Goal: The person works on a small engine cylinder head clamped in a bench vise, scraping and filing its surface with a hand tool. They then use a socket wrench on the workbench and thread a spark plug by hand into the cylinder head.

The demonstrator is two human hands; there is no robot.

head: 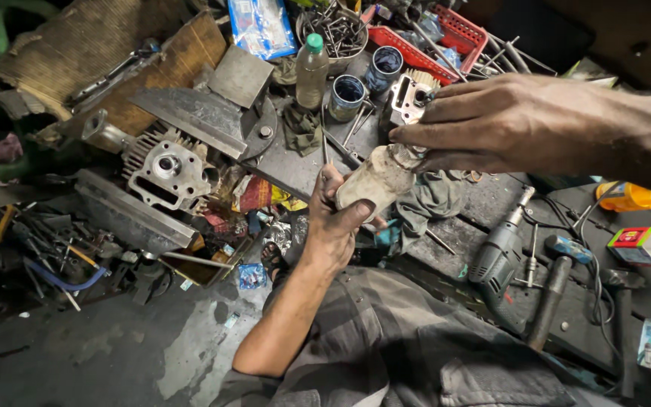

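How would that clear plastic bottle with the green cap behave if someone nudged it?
The bottle is tall and narrow and stands upright on the cluttered bench, so a push near the top would probably tip it. It is thin clear plastic, so likely light. Being round, it could roll once down.

Before me a finned cylinder head (166, 170) lies left, a clear plastic bottle with a green cap (311, 70) stands beside two dark tins (349, 97), a red basket (423, 45) sits behind, and a grey electric drill (500, 252) rests at my right.
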